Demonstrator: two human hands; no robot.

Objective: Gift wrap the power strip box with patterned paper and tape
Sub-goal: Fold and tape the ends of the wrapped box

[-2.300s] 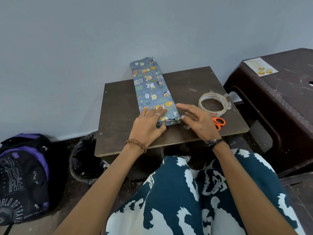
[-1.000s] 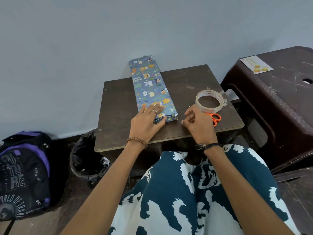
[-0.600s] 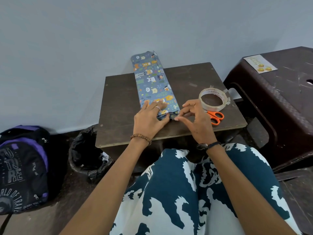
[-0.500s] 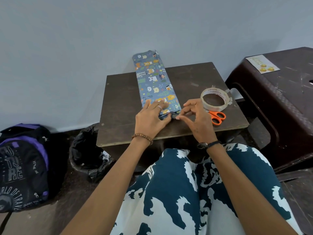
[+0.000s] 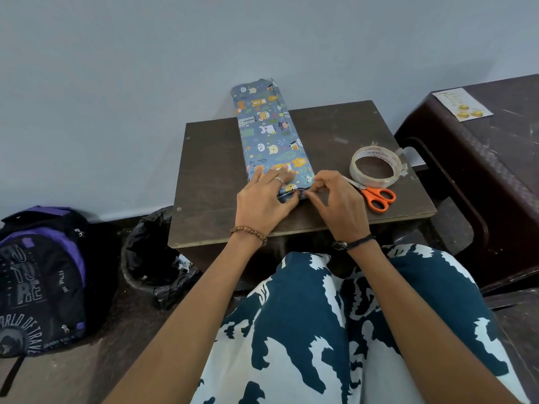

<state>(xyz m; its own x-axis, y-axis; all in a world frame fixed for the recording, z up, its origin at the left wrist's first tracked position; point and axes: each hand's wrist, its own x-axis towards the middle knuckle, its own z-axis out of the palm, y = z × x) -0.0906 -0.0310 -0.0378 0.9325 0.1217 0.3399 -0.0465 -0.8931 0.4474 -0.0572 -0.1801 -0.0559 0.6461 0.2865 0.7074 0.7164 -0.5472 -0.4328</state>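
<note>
My left hand lies flat on the near end of the wrapped box, fingers straight and spread over the blue animal-print paper, pressing it down; a ring shows on one finger and a bead bracelet on the wrist. My right hand sits just to the right of the left, its thumb and forefinger curled together and pinching the folded paper edge at the near right corner of the box. Whether a strip of tape lies between those fingertips cannot be told. The remaining right fingers arch above the corner, bent at the knuckles.

The box runs lengthwise away from my fingers across the small dark table; its far end overhangs the far table edge toward the wall, and the paper there stands up loosely, not folded flat. Beyond and to the right of my right hand lies the tape roll, flat on the table. The orange-handled scissors lie just right of my right hand, handles toward the table's right edge, blades pointing under the roll's near rim.

Left of my left forearm, on the floor, stand a black-lined bin and, further left, a black and purple backpack. Far right of my right hand stands a dark brown stool with a printed card on top.
</note>
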